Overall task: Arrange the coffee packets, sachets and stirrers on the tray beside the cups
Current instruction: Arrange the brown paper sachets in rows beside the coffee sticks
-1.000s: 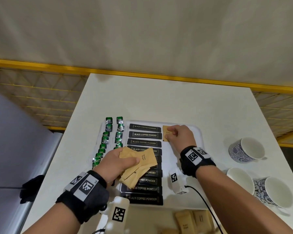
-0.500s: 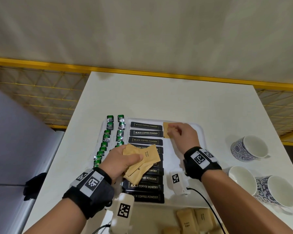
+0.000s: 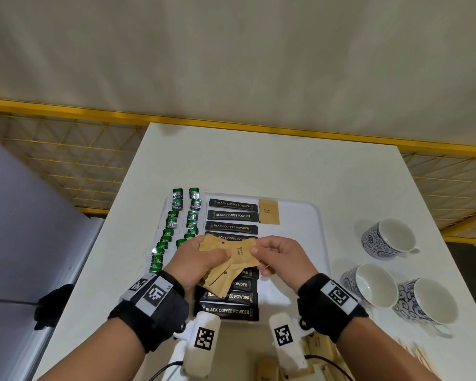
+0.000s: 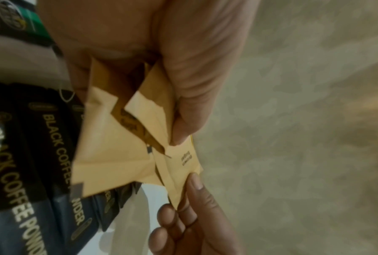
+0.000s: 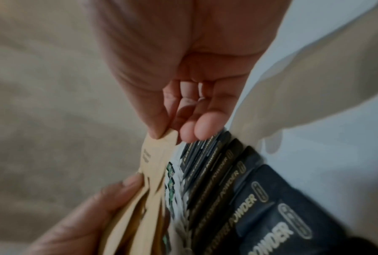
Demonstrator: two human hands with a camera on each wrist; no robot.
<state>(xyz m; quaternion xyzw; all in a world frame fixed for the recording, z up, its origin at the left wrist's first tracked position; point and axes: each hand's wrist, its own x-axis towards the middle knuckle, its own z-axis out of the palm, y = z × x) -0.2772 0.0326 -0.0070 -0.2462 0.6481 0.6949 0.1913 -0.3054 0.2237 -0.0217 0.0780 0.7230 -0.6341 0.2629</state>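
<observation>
My left hand [image 3: 204, 259] grips a fan of several brown sugar sachets [image 3: 226, 270] above the white tray [image 3: 311, 215]. My right hand [image 3: 272, 254] pinches the right edge of the top sachet [image 3: 243, 253] between thumb and forefinger; the wrist views show the same pinch on the top sachet [image 4: 183, 163] [image 5: 159, 146]. One brown sachet [image 3: 269, 211] lies flat on the tray at the far end, right of the column of black coffee packets [image 3: 232, 215]. Green packets [image 3: 176, 213] stand in two rows along the tray's left edge.
Three blue-patterned cups [image 3: 388, 239] stand on the white table to the right of the tray. More brown sachets [image 3: 267, 367] and wooden stirrers [image 3: 421, 356] lie near the table's front edge. A yellow mesh fence [image 3: 66, 160] runs behind and beside the table.
My right hand let go of the sachet it laid at the tray's far end and came back to the left hand's bundle, where it now pinches the top sachet.
</observation>
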